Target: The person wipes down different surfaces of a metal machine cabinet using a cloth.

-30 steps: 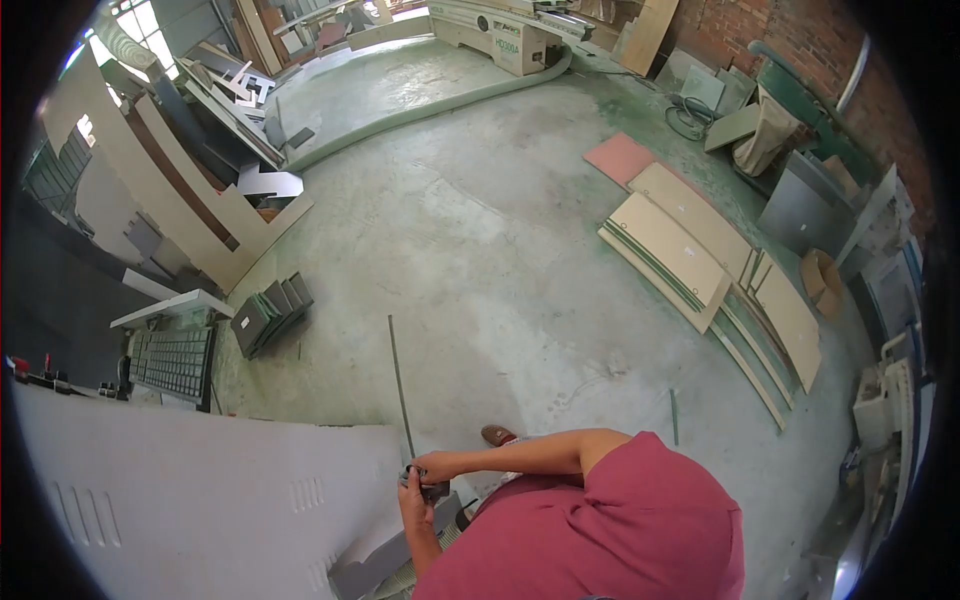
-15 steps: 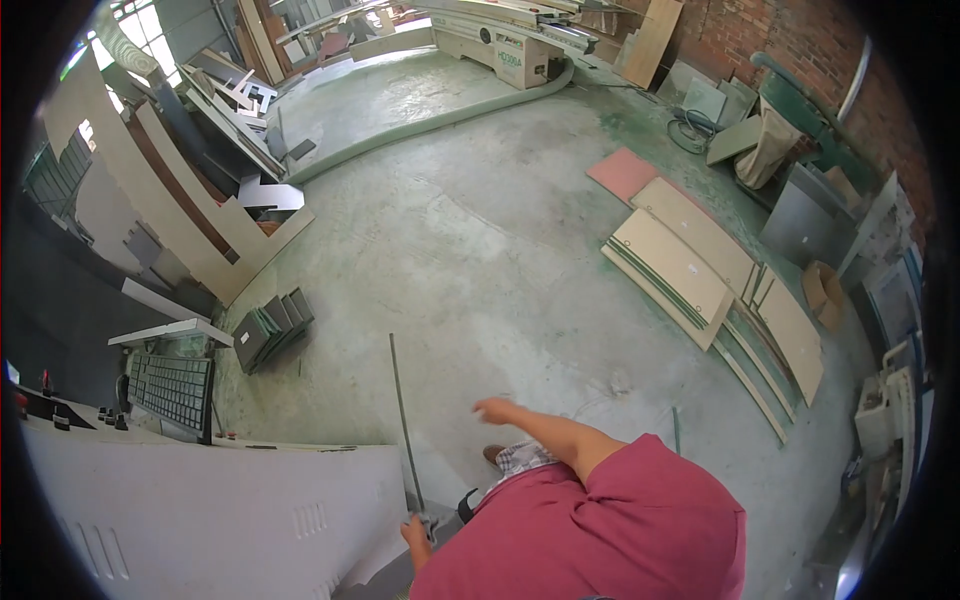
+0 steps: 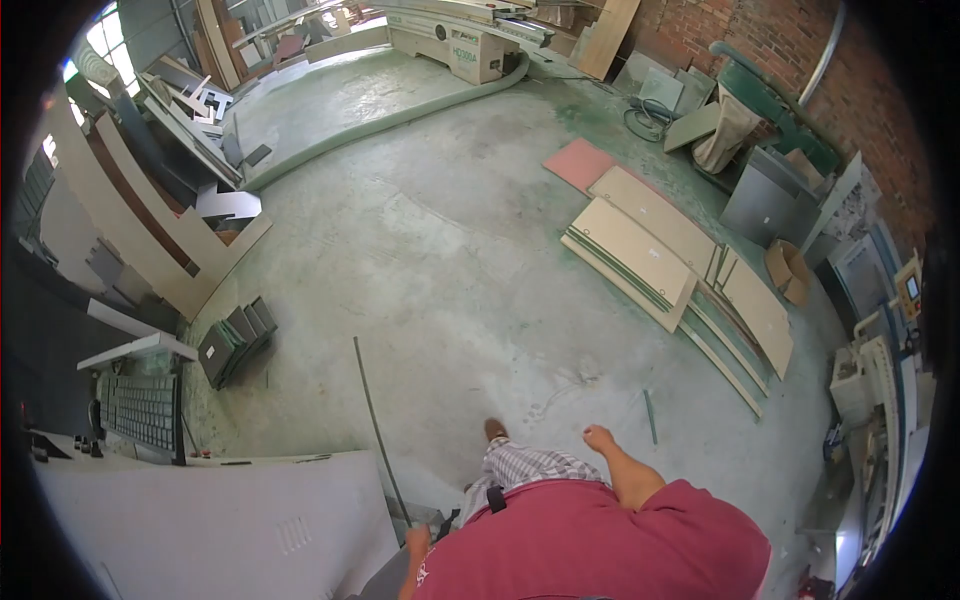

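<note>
Low in the view, my left hand (image 3: 418, 541) is closed at the near end of a long thin dark strip (image 3: 376, 425), which points forward from it over the floor. The strip appears to be in my fingers, though the grip itself is partly hidden. Out in front of my body on the right is my right hand (image 3: 598, 437), its fingers curled in and nothing seen in them. Just left of my left hand stands a pale metal cabinet (image 3: 220, 510) with vent slots. A brown shoe (image 3: 495, 429) shows ahead of my checked trousers.
A keyboard (image 3: 140, 408) sits beyond the cabinet, near a stack of dark panels (image 3: 236, 342). Cream boards (image 3: 640, 250) lie on the floor at right, with a short green strip (image 3: 651, 417) closer in. A panel saw (image 3: 470, 55) stands at the back behind a curved hose (image 3: 390, 138).
The view has shifted, so the floor objects appear further left. My right hand has swung from the middle out to the right. My left hand stays low beside the cabinet.
</note>
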{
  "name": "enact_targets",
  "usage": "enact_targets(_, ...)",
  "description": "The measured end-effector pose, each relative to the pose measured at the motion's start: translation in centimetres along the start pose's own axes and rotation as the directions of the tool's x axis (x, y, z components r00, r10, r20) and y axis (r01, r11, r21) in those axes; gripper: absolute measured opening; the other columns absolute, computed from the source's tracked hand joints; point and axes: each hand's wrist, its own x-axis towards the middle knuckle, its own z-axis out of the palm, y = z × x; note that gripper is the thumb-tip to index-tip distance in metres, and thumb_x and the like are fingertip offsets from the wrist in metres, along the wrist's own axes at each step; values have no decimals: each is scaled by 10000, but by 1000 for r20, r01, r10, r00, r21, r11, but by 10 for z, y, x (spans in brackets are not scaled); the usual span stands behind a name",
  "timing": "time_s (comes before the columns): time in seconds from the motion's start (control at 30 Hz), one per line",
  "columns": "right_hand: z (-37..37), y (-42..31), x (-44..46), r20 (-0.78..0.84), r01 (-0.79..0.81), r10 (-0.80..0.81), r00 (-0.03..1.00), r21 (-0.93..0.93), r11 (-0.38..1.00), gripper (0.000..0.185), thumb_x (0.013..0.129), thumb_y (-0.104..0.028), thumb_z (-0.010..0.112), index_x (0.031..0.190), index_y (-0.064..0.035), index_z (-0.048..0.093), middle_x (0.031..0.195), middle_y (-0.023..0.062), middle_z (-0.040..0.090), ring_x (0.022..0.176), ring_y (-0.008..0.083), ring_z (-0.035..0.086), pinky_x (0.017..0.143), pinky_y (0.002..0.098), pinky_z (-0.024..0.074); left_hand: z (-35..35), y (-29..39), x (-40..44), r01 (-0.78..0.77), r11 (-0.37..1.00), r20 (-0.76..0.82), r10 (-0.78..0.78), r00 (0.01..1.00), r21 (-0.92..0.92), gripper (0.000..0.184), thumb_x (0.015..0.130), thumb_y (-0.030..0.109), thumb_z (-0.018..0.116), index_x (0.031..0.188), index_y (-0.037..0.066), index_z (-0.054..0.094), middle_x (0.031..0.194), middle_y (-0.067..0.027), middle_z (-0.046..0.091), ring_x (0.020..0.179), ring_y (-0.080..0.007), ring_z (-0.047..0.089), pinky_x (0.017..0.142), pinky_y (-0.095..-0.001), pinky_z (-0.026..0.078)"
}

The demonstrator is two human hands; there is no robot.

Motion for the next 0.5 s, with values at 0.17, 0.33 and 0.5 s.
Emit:
enact_targets(0.17,-9,-12,26,-6,-2,2,1000,76,997,331,779,-292,583,1030,-96,674,1022,182,664,994,331,616,867,405,484,-32,152,75,-401,916,-54,399,915,-23,521,753,382,513,867,-114,623,911,-351,597,924,-487,577,797,-517,441)
enact_targets(0.33,-61,-30,120,8,61,-66,998,292,955,368,832,-328,536,1082,-83,651,1052,183,652,1022,361,594,892,415,465,-13,335,122,-420,906,37,422,906,-46,470,734,354,553,829,-96,645,795,-294,640,787,-416,641,696,-468,482)
enact_targets(0.5,-185,-109,178,323,-101,-140,936,627,773,534,879,-425,587,1298,-108,492,1177,142,592,1035,260,597,804,387,520,35,522,74,-669,743,122,662,740,20,461,725,361,575,678,-96,618,597,-246,594,622,-365,637,588,-459,464)
